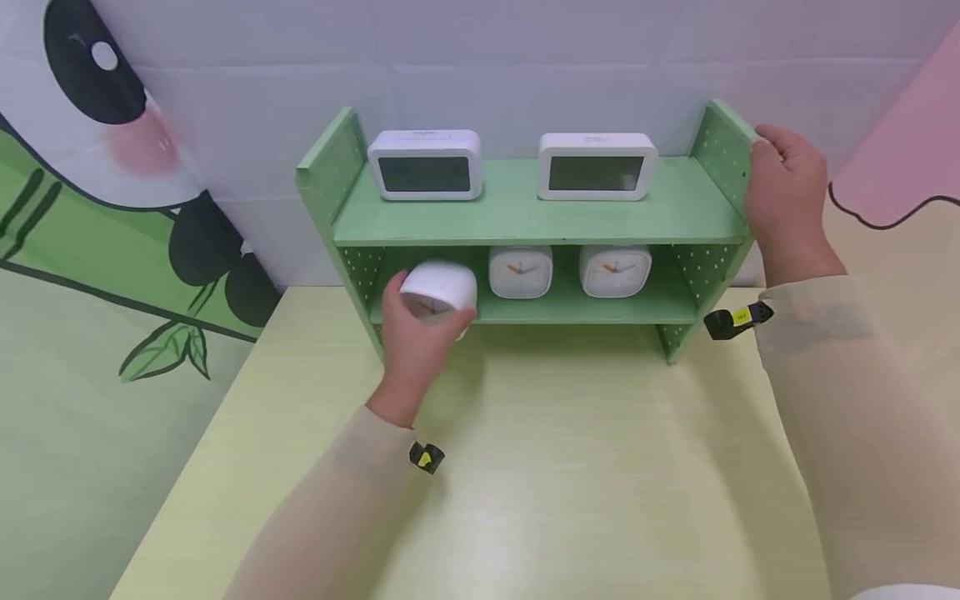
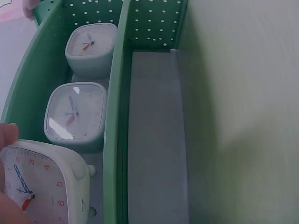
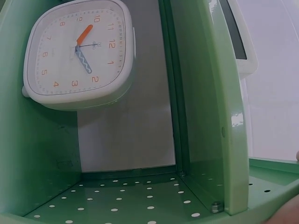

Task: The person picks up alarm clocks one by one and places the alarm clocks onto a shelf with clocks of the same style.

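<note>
My left hand (image 1: 422,337) grips a white alarm clock (image 1: 442,285) at the left end of the lower shelf, thumb in front and fingers at its side. The clock is tilted, its face turned partly down; in the left wrist view its dial (image 2: 35,186) and small feet show. Two more white alarm clocks stand to its right on that shelf, a middle one (image 1: 521,272) and a right one (image 1: 615,272). My right hand (image 1: 787,196) holds the top of the right side panel of the green shelf rack (image 1: 525,223), fingers curled over its edge.
On the upper shelf stand two white digital clocks with dark screens, one on the left (image 1: 424,165) and one on the right (image 1: 597,167). The rack stands on a pale wooden table (image 1: 570,467), near a wall covering (image 1: 517,92) with cartoon prints.
</note>
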A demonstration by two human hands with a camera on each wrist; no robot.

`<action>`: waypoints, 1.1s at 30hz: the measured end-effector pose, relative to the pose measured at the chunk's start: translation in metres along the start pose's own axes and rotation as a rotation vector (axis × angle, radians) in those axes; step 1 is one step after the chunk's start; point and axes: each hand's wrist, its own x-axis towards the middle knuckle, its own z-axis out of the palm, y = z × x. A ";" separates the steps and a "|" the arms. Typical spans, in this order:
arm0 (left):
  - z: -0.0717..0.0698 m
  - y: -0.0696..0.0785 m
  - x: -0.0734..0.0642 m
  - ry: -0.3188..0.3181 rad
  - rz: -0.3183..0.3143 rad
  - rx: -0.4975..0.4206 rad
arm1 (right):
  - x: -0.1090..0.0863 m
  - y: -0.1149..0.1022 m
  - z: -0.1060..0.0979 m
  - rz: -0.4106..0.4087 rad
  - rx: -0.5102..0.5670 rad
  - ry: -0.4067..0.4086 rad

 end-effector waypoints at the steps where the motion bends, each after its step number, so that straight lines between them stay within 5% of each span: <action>1: 0.001 0.001 0.002 -0.003 0.003 0.006 | 0.000 0.000 0.000 -0.001 0.002 0.001; 12: 0.002 -0.002 0.031 -0.001 -0.009 0.038 | -0.001 0.000 0.002 -0.015 0.016 0.004; 24: 0.020 -0.008 0.052 0.171 0.051 -0.030 | -0.003 -0.001 -0.001 0.000 0.032 0.005; 33: 0.032 -0.014 0.056 0.285 0.052 0.073 | -0.002 0.000 0.001 -0.016 0.021 0.017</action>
